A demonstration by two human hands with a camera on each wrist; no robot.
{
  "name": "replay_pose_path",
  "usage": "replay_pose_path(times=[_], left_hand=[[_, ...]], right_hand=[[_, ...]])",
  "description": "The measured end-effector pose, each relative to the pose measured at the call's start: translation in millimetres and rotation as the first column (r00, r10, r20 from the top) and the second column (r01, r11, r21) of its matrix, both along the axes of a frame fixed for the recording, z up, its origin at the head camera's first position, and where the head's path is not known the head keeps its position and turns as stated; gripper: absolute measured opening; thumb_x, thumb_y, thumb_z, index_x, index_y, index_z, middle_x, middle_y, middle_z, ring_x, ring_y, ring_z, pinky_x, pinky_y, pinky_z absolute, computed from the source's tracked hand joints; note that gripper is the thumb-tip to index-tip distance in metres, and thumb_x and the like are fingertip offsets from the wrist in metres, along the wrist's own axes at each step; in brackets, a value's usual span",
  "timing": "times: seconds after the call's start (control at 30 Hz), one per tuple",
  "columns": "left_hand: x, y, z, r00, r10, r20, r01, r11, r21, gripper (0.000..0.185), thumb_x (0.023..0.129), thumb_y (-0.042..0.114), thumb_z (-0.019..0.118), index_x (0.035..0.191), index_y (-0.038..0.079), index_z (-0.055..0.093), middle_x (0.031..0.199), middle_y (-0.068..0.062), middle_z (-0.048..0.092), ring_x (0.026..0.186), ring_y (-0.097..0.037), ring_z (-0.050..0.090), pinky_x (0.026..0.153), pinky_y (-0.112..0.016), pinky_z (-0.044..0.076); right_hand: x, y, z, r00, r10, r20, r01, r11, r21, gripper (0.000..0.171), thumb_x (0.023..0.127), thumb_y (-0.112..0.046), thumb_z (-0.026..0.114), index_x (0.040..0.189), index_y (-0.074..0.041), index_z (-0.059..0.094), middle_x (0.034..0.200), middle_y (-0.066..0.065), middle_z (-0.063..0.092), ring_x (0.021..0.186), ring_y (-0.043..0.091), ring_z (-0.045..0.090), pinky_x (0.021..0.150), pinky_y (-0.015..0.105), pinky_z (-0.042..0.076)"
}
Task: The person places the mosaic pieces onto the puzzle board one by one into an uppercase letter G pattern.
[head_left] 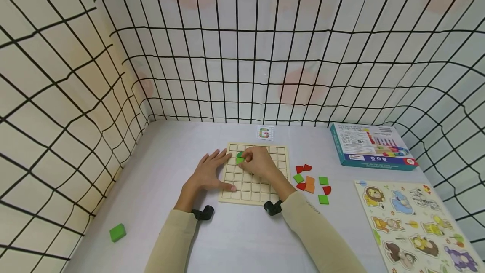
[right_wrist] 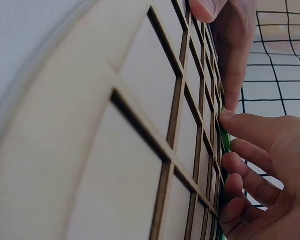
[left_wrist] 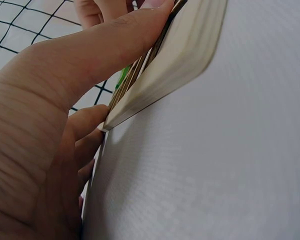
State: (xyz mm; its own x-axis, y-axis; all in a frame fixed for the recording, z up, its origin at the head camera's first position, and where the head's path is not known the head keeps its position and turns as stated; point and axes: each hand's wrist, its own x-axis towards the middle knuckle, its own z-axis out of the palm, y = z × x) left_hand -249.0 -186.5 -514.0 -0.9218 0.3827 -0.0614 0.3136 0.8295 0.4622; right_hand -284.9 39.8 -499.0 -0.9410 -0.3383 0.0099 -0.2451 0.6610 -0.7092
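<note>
On the counter [head_left: 235, 239], the gridded board [head_left: 265, 188] is steadied by the flat, spread left hand [head_left: 210, 172], while a green tile [head_left: 239, 159] is pinched in the right hand [head_left: 259, 161] grip just beside it.

A green piece [head_left: 239, 158] is pressed into the grid board [head_left: 281, 167] by the right hand [head_left: 259, 161], steadied by the left hand [head_left: 209, 172].

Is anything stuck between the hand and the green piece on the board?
Nothing visible. The right hand touches the green piece directly on the board; the left hand rests flat on the board's left edge, aside.
</note>
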Motion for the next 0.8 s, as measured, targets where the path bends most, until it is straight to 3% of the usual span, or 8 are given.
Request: replay_pose_path(times=[0.3, 0.7, 0.8], left_hand=[[-1.2, 2, 0.8, 1.000, -0.009, -0.005, 0.009, 1.000, -0.001, 0.122, 0.065, 0.073, 0.084, 0.164, 0.024, 0.031, 0.173, 0.001, 0.020, 0.162, -0.028, 0.012, 0.130, -0.057, 0.006], [-1.5, 2, -0.8, 1.000, -0.007, 0.000, 0.007, 1.000, 0.001, 0.123, 0.064, 0.074, 0.084, 0.164, 0.025, 0.031, 0.173, 0.001, 0.019, 0.162, -0.028, 0.011, 0.131, -0.056, 0.006], [-0.7, 1, 0.1, 1.000, -0.004, 0.002, 0.004, 1.000, 0.001, 0.123, 0.064, 0.072, 0.085, 0.164, 0.024, 0.031, 0.173, -0.001, 0.020, 0.162, -0.029, 0.012, 0.130, -0.057, 0.006]], right_hand=[[1.1, 3, 2.2, 1.000, 0.002, -0.006, -0.002, 1.000, -0.015, 0.020, 0.089, -0.021, 0.083, 0.104, -0.008, 0.078, 0.081, -0.001, 0.065, 0.069, 0.013, 0.056, 0.063, 0.026, 0.048], [4.5, 16, 8.1, 1.000, -0.025, -0.009, 0.025, 0.999, -0.042, 0.021, 0.090, -0.024, 0.082, 0.107, -0.013, 0.079, 0.085, -0.003, 0.068, 0.080, 0.015, 0.061, 0.071, 0.030, 0.051], [4.9, 24, 12.5, 1.000, -0.026, -0.003, 0.026, 0.999, -0.044, 0.024, 0.090, -0.026, 0.082, 0.109, -0.012, 0.079, 0.086, -0.002, 0.069, 0.079, 0.016, 0.061, 0.069, 0.029, 0.051]])
